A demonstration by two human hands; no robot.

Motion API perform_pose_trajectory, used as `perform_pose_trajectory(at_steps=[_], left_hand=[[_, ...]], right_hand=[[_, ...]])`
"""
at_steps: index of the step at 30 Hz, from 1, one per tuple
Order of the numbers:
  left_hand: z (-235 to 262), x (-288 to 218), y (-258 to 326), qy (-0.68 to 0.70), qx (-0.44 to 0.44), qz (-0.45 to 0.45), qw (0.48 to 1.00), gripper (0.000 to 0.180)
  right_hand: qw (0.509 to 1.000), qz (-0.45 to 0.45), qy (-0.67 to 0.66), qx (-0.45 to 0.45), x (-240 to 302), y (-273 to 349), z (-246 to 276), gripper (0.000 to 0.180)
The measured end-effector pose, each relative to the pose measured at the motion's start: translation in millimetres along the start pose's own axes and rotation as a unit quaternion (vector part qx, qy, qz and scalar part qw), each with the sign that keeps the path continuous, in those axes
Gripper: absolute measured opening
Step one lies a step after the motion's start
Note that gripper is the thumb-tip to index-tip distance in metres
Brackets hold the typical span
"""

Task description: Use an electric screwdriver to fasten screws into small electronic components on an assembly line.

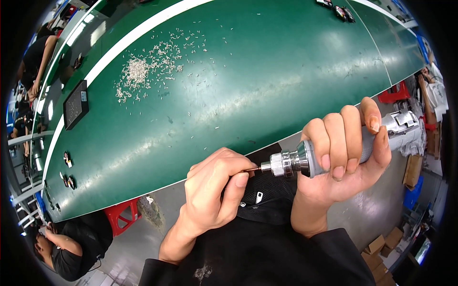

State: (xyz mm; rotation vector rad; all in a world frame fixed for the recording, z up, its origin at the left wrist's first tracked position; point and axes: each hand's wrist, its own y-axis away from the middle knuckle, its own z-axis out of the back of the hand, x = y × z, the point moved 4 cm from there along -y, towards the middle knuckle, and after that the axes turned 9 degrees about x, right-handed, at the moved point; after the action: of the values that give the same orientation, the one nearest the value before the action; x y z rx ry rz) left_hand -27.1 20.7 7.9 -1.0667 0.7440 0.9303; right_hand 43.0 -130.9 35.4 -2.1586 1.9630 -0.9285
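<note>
Bench edge: the green workbench (pixel 267 76) curves across the upper picture, and its near edge runs just above both hands, so the hands work off the bench, over grey floor and the person's dark lap.
Open room: a broad bare stretch of green lies above the hands; nothing sits between them and the bench edge.
Scatter: a pile of small pale slivers (pixel 138 71) lies well up the bench from the hands, thinning out toward the right.
Other bench items: a black flat panel (pixel 75 105) rests near the bench's left rim, and a few small dark parts (pixel 67 159) lie below it along that rim.
Below the bench: a red stool (pixel 125 215) stands under the near edge, left of the hands, and a seated person (pixel 62 250) shows at the lower left.
Tool: a grey-handled rotary hand tool (pixel 305 159) with a shiny silver knurled collar and a thin dark bit lies crosswise just below the bench edge, tip pointing left.
Right hand: the right hand (pixel 348 152) is wrapped tight round the grey handle, fingers curled over it.
Left hand: the left hand (pixel 217 188) pinches the thin bit at the tool's tip between thumb and forefinger.
</note>
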Motion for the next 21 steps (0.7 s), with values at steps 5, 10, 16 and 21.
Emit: perform_pose_trajectory(at_steps=[5, 10, 16, 21], left_hand=[[34.8, 9.8, 1.9, -0.041, -0.004, 0.058, 0.997, 0.05], [130.6, 30.0, 18.7, -0.119, -0.094, 0.161, 0.975, 0.028], [289.7, 83.8, -4.3, -0.345, -0.177, 0.195, 0.901, 0.021], [419.2, 137.2, -21.0, -0.463, -0.148, 0.324, 0.812, 0.036]], right_hand=[[0.999, 0.011, -0.014, -0.028, -0.2, -5.2, 9.3, 0.013], [0.994, 0.003, -0.034, -0.107, -4.2, -1.9, 30.9, 0.014], [0.989, 0.018, -0.011, -0.148, 2.4, 2.2, 57.7, 0.011], [0.982, 0.008, -0.059, -0.179, -8.4, 4.0, 69.4, 0.012]])
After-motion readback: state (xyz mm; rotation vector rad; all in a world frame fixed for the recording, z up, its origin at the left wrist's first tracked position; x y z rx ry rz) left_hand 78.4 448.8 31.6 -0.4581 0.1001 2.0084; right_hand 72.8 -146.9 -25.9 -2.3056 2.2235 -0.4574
